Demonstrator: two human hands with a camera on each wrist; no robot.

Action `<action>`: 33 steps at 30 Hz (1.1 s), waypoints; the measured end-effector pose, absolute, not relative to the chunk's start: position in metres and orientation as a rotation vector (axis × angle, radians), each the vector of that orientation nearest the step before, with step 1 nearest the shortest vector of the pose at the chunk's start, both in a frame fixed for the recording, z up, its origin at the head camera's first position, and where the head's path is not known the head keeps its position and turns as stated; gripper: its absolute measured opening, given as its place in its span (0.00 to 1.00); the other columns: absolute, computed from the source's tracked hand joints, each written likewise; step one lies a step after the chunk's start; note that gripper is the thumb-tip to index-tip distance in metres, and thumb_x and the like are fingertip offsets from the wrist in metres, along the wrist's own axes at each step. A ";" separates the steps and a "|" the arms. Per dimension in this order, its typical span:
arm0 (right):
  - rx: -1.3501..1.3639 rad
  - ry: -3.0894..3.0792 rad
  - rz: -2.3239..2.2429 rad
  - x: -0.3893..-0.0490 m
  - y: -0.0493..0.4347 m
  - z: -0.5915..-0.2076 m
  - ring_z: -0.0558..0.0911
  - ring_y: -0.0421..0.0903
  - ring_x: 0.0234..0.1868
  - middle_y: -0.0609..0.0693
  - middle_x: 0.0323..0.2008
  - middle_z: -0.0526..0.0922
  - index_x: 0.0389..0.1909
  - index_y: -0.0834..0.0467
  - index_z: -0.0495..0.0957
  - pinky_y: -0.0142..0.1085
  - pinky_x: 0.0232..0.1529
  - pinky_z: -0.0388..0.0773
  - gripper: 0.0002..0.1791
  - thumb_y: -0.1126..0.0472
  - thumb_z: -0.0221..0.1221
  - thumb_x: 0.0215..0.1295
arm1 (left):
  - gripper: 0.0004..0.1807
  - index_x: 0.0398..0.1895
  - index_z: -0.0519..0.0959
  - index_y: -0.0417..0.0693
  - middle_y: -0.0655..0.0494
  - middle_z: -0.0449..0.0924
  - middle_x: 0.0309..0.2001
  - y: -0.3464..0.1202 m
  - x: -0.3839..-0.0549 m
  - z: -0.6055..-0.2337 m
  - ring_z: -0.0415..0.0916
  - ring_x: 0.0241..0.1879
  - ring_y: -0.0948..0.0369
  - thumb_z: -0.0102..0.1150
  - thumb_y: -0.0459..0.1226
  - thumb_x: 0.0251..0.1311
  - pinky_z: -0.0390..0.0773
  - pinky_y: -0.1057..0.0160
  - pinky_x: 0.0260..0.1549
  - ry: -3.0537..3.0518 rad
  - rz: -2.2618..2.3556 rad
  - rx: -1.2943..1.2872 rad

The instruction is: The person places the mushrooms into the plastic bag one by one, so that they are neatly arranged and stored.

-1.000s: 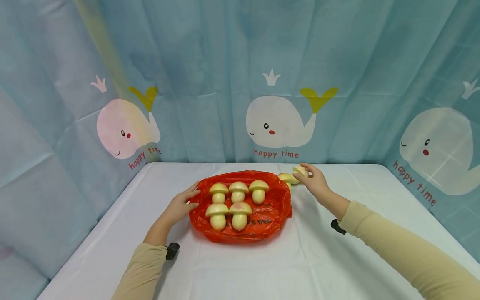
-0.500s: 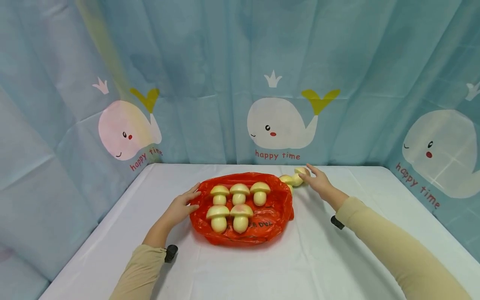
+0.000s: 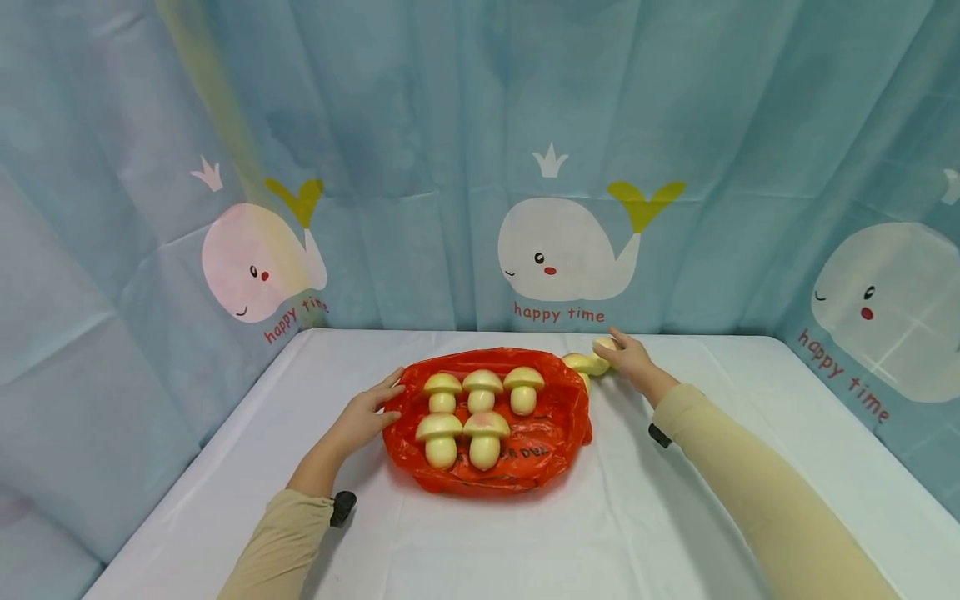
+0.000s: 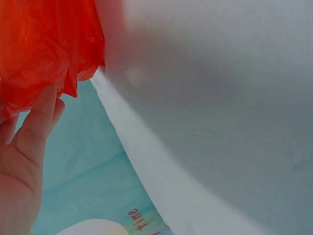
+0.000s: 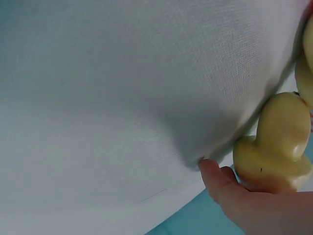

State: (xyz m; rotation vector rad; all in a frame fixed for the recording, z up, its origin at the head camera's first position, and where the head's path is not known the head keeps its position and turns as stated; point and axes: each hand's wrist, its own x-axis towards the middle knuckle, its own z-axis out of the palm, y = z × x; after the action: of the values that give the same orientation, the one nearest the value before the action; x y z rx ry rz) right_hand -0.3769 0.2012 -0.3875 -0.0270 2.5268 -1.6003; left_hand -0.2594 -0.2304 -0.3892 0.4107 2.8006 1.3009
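A red plastic bag (image 3: 555, 429), spread wide like a shallow dish, lies mid-table with several pale yellow toy mushrooms (image 3: 484, 442) in two rows on it. My left hand (image 3: 362, 421) rests at the bag's left side, fingers fairly straight and touching the plastic. More mushrooms lie beyond the bag's right rim. The outermost mushroom (image 5: 276, 147) has its cap turned towards my right hand (image 3: 633, 362). In the right wrist view, extended fingers (image 5: 217, 183) reach beside that cap. Whether they touch it is hard to tell, and the thumb is not clearly visible.
A white cloth (image 3: 525, 550) covers the table. Behind it hangs a blue curtain (image 3: 420, 250) with whale prints, also along the left and right sides. A small black device (image 3: 342, 508) is on the left wrist and another black device (image 3: 660, 435) is on the right.
My right hand first covers more of the outermost mushroom, draws back slightly right, then comes close to its cap again. The left hand stays at the bag. The head view shifts slightly.
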 end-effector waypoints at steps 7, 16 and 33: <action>0.042 2.572 -1.580 -0.381 0.200 -0.394 0.49 0.62 0.74 0.68 0.74 0.44 0.75 0.65 0.44 0.49 0.72 0.50 0.36 0.64 0.50 0.72 | 0.27 0.66 0.64 0.26 0.41 0.50 0.75 -0.228 -0.260 -0.391 0.46 0.72 0.40 0.53 0.24 0.63 0.60 0.41 0.64 2.805 1.299 0.413; 0.126 2.642 -1.586 -0.379 0.199 -0.404 0.54 0.61 0.73 0.67 0.73 0.52 0.73 0.67 0.53 0.48 0.71 0.55 0.33 0.67 0.52 0.70 | 0.27 0.65 0.64 0.25 0.40 0.50 0.74 -0.231 -0.255 -0.394 0.48 0.72 0.39 0.53 0.23 0.63 0.60 0.40 0.63 2.825 1.271 0.412; 0.286 2.545 -1.747 -0.366 0.221 -0.390 0.57 0.60 0.70 0.67 0.73 0.51 0.75 0.63 0.50 0.48 0.65 0.65 0.35 0.69 0.49 0.69 | 0.26 0.65 0.64 0.25 0.39 0.51 0.74 -0.229 -0.258 -0.391 0.48 0.71 0.39 0.53 0.23 0.63 0.59 0.39 0.63 2.849 1.273 0.453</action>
State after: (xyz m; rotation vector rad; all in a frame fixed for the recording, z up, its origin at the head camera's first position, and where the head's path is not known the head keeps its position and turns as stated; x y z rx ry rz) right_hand -0.3660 0.2214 -0.3904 0.2857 2.5454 -1.7465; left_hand -0.2577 -0.2292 -0.3912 0.4530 2.8491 1.2727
